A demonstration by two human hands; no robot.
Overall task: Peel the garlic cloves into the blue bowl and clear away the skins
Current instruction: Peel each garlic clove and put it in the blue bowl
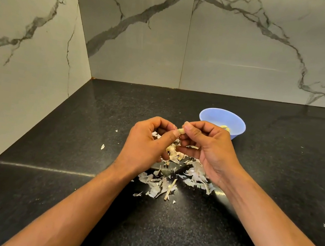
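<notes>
A pale garlic clove is pinched between the fingertips of both hands above the black counter. My left hand holds it from the left with thumb and forefinger; my right hand pinches it from the right. Just behind my right hand stands the blue bowl, with a peeled clove showing inside it. A heap of papery garlic skins lies on the counter under and in front of my hands; part of it is hidden by them.
The black speckled counter ends at marble walls on the left and at the back, forming a corner at far left. Stray skin flakes lie left of the heap, and one far right.
</notes>
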